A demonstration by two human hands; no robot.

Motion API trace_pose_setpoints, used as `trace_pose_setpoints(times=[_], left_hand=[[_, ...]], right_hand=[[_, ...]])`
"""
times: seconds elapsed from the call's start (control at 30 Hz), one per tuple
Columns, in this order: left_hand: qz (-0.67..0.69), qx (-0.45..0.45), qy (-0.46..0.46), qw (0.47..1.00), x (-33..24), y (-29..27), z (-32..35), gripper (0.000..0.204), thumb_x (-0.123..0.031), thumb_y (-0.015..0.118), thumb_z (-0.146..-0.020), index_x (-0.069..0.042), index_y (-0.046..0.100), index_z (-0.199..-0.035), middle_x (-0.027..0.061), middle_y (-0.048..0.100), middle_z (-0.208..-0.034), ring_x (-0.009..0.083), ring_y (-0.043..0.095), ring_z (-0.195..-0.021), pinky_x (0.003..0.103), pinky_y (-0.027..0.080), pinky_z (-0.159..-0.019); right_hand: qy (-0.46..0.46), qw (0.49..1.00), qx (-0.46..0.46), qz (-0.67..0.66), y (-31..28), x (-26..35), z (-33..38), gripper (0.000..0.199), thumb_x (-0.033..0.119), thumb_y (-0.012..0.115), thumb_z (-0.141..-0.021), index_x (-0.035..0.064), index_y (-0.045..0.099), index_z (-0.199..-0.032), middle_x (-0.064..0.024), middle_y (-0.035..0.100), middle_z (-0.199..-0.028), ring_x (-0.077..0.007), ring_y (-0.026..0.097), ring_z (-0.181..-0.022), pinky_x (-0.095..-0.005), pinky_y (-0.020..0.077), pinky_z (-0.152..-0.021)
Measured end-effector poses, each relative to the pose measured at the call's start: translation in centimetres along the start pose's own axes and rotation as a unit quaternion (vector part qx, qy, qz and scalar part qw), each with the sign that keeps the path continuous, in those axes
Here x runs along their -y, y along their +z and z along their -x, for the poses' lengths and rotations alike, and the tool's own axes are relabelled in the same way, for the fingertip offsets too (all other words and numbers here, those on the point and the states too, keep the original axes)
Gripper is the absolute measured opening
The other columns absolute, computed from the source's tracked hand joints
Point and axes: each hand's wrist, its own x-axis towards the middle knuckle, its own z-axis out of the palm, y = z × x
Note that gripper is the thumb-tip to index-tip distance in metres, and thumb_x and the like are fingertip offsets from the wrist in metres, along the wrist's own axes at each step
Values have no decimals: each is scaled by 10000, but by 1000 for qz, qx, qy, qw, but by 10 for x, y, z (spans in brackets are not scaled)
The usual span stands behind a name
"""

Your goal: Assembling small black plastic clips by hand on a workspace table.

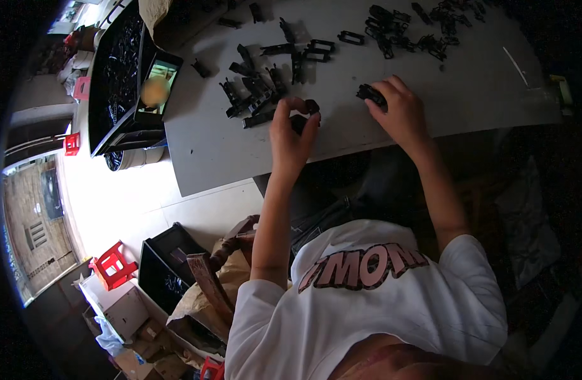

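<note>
Over the near part of the grey table point(215, 152), my left hand point(291, 136) pinches a small black plastic part point(312, 106) between thumb and fingertips. To its right, my right hand point(400, 109) is closed on a black clip-like plastic part point(369, 94), partly covered by the fingers. A loose pile of similar black parts point(256, 85) lies just beyond my left hand. Several black rectangular frames point(351, 37) are spread farther back, and a tangle of them point(386, 28) sits at the far right.
A phone point(158, 88) stands propped at the table's left edge. Beside it is a large black bin point(117, 73) full of black parts. On the floor at left are a red stool point(113, 265), a black crate point(167, 256) and cardboard boxes point(117, 310). A wooden chair point(210, 285) stands near my left arm.
</note>
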Motion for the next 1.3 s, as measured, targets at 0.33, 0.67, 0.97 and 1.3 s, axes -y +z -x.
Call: trace_pose_setpoints(times=[0.33, 0.67, 0.97, 1.3], left_hand=[[-31, 37, 35, 998, 9, 1, 11, 335, -6, 629, -803, -46, 561, -1128, 58, 587, -979, 118, 541, -836, 255, 454, -728], [-60, 54, -12, 997, 9, 4, 14, 266, -25, 657, -776, -40, 613, -1039, 71, 655, -881, 127, 586, -724, 261, 470, -670], [-80, 60, 15, 995, 12, 5, 11, 261, -133, 667, -785, -29, 639, -1023, 155, 665, -878, 229, 658, -791, 324, 496, -685], [15, 27, 77, 997, 25, 8, 11, 246, -126, 679, -767, -33, 624, -987, 132, 649, -903, 276, 633, -816, 361, 484, -701]], right_hand=[[-3, 998, 53, 36, 9, 3, -3, 221, 122, 670, -750, 28, 569, -923, -106, 547, -904, -276, 596, -786, -358, 493, -641], [-88, 971, 162, -150, 4, 32, 1, 252, 25, 658, -720, -11, 573, -954, -114, 540, -920, -275, 582, -820, -347, 481, -690], [-165, 969, 177, -57, 4, 53, 4, 291, -2, 649, -734, -4, 567, -1012, -142, 521, -963, -321, 557, -892, -377, 461, -727], [-64, 959, 225, -161, 13, 14, 8, 333, 157, 636, -839, 6, 554, -1125, -104, 563, -988, -227, 566, -906, -339, 448, -749]])
